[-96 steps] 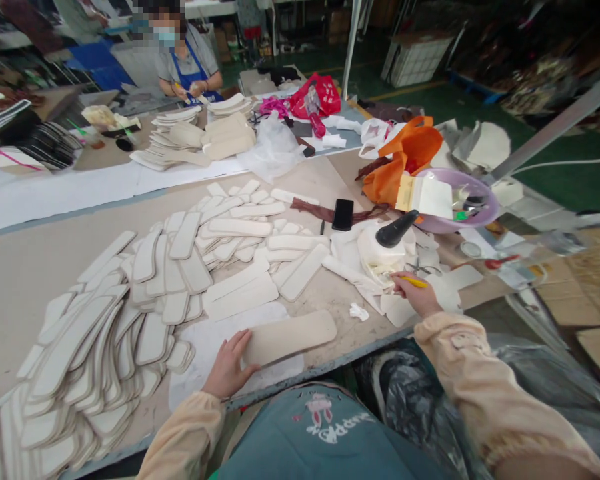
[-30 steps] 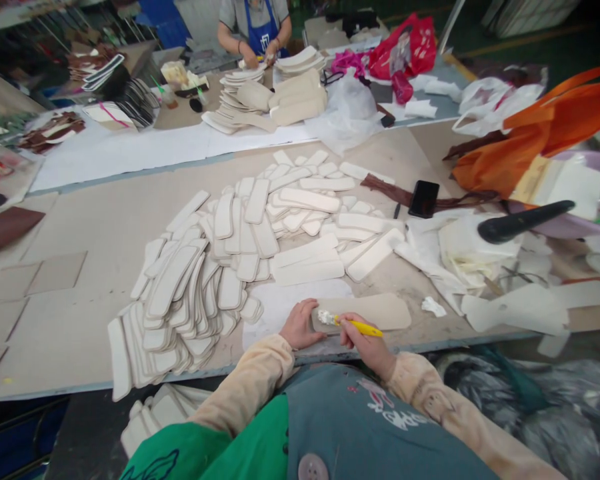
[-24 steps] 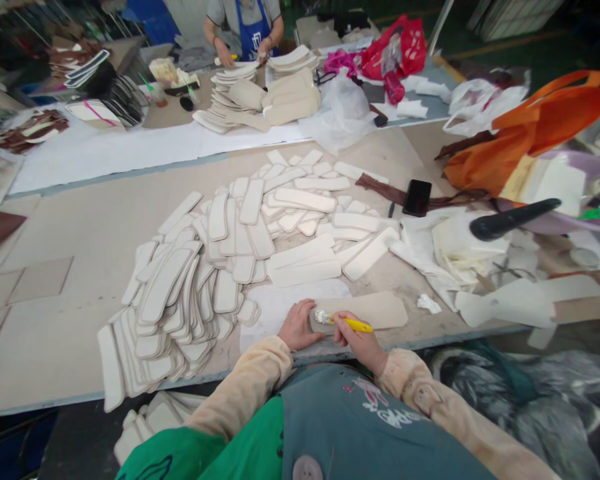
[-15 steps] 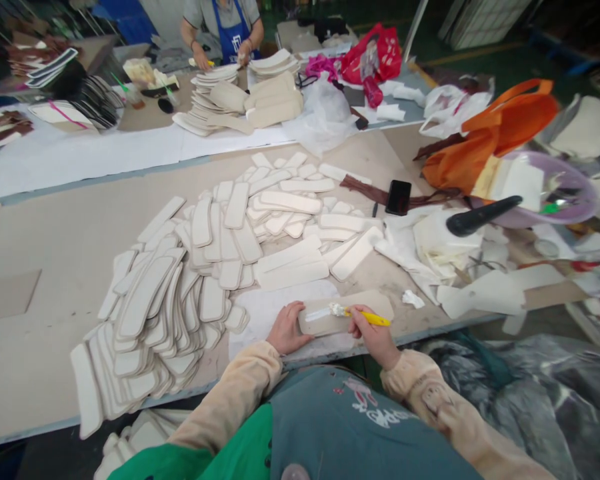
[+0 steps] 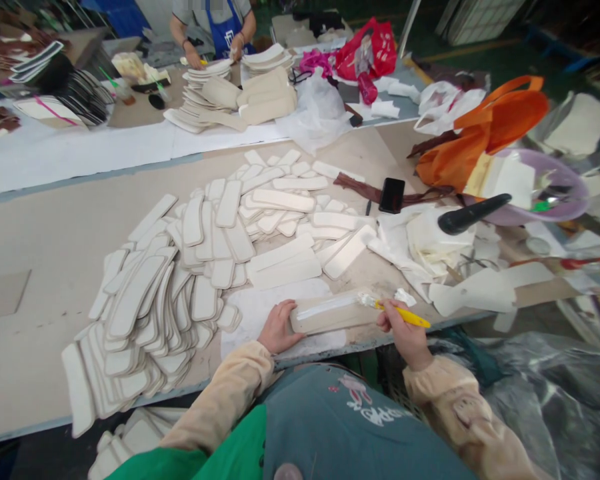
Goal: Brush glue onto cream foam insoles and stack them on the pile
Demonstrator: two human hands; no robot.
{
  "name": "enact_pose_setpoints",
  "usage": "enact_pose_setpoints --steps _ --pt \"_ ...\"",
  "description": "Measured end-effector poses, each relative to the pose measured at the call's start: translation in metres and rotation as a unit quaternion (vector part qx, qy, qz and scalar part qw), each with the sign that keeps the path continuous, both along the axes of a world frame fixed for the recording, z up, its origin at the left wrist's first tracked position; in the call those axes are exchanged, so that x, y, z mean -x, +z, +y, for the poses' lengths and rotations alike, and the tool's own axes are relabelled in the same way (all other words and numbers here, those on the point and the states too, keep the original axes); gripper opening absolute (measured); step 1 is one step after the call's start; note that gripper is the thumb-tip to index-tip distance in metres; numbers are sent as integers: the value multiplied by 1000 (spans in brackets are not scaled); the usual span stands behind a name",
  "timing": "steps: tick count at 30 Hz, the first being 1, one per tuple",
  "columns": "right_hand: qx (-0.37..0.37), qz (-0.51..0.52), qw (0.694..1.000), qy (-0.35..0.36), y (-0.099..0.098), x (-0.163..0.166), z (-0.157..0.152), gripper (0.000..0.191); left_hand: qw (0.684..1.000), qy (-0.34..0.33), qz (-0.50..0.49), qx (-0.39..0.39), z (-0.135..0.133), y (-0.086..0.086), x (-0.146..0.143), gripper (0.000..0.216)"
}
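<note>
Left hand (image 5: 276, 328) presses flat on left end of beige strip (image 5: 330, 312); right hand (image 5: 403, 330) grips yellow brush (image 5: 399, 311) at right end.

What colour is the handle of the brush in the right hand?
Yellow: the brush handle, gripped by the right hand, shows clearly in the head view.

A workshop: long worktables (image 5: 55, 233) heaped with cut pieces (image 5: 180, 267).

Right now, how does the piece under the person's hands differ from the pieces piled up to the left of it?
The piece being brushed lies alone at the table's near edge, tan with one wet white streak along it; the piled pieces overlap in a heap and look off-white with paler rims. The left hand steadies it and the right hand holds the yellow brush; nothing touches the pile. Both are long, rounded strips.
</note>
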State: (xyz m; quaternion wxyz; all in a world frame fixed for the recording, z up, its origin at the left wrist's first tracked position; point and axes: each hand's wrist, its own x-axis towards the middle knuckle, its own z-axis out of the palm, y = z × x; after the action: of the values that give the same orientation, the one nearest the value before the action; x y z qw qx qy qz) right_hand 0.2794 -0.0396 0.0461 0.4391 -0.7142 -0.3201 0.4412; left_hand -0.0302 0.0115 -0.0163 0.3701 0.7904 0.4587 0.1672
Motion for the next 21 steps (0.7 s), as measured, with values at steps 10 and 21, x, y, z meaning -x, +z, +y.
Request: enact_pose_setpoints --steps 10,21 --pt "43 175 956 230 -11 94 1 38 1000 7 24 4 -1 -1 -6 76" --pt "63 127 973 183 -25 72 -2 39 1000 -2 29 0 2 3 -7 72"
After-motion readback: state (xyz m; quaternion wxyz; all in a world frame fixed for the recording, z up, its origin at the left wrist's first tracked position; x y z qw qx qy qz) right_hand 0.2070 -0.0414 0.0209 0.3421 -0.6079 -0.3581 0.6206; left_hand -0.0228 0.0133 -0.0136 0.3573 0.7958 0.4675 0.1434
